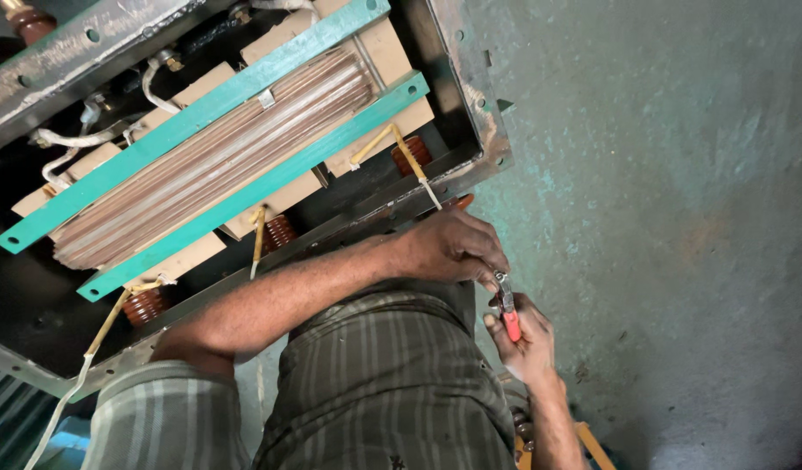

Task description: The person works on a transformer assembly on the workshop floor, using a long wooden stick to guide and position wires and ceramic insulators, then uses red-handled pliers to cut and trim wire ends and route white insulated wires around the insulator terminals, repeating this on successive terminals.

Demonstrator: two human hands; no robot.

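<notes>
— Head view: what does the right hand [524, 335] hold?
— It grips pliers [507, 312] with red handles and grey metal jaws, just beside the tank rim [471, 165].
— And the left hand [453, 246]?
— It curls closed at the plier tips; whatever it pinches is hidden.

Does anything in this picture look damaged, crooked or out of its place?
Mostly worn rather than broken. The metal tank rim is rusty with flaking paint, and the green floor is patchy and scuffed. The left hand rests near the rim; the right hand holds red-handled pliers. The green bars sit straight.
</notes>
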